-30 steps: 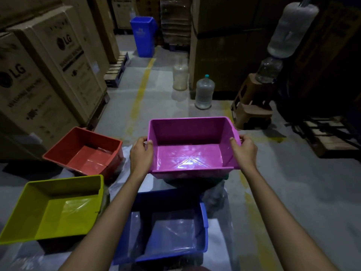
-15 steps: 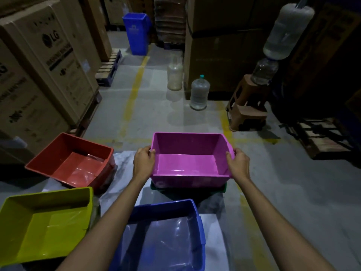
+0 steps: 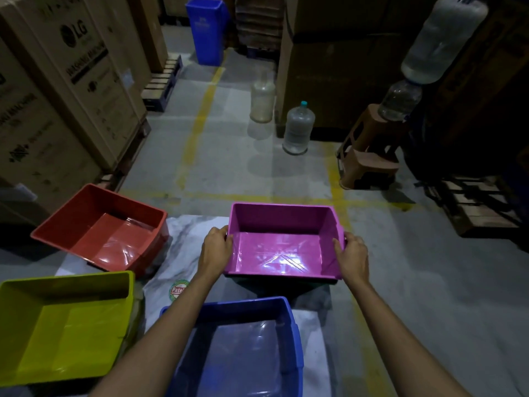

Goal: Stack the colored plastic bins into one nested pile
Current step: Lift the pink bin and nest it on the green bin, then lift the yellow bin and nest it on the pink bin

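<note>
left grip: the left hand [image 3: 215, 245] is closed on the left side wall of the pink bin [image 3: 282, 242], fingers curled over the rim, thumb on the outside.
right grip: the right hand [image 3: 351, 254] is clamped on the right side wall of the same bin, fingers hooked over the rim.
pink bin: between the two grips, open side up, roughly level, its glossy floor catching the light. it sits over a darker bin [image 3: 274, 280] of which only a thin edge shows under its near side; whether it is fully seated i cannot tell.
blue bin [image 3: 289, 333]: nearer the person than both grips, between the forearms, open side up, apart from the pink bin.
red bin [image 3: 100, 227]: left of the left grip, well apart from it, tilted a little, open side up.
yellow-green bin [image 3: 65, 325]: left of and nearer than the left grip, just beside the red bin's near corner.
white sheet [image 3: 186, 239]: under the bins, on the grey floor [image 3: 429, 282], showing bare beside the left grip.
beyond the grips: two large water bottles [image 3: 297, 130] stand on the floor, brown plastic stools [image 3: 369, 150] far right of them, cardboard boxes [image 3: 71, 90] far left, a blue trash bin [image 3: 206, 30] farthest off.
</note>
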The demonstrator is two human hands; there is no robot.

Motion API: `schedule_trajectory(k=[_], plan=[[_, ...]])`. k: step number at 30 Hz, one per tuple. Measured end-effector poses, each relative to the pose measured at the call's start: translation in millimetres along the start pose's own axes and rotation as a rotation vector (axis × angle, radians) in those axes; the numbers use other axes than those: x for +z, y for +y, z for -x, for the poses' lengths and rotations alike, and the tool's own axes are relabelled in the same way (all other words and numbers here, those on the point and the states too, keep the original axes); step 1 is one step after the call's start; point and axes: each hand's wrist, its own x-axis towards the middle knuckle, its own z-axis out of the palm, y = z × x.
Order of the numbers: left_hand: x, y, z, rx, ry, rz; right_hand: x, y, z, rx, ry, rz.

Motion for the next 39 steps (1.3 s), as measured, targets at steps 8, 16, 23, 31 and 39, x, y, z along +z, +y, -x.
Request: schedule_trajectory(k=[8, 16, 23, 31, 39], plan=[[2.7, 0.4, -5.4, -0.060, -0.092, -0.045, 14.0, 6.7, 5.9, 0.018, -0.082, 0.170], [7.0, -2.9, 7.9, -0.037, -0.105, -0.161, 14.9, 3.8, 18.0, 0.017, -0.055, 0.288], [-11.8, -13.9, 89.6, -0.005, 0.039, -0.031, 11.6, -30.8, 74.6, -0.122, 0.095, 0.090], [-83.1, -62.7, 159.2, -0.113, 0.161, 0.139, 60.3, -150.3, 156.0, -0.382, -0.148, -0.252], [-152.5, -134.5, 168.2, -0.093, 0.199, 0.180, 101.6, -252.1, 236.5, -0.504, -0.153, -0.240]])
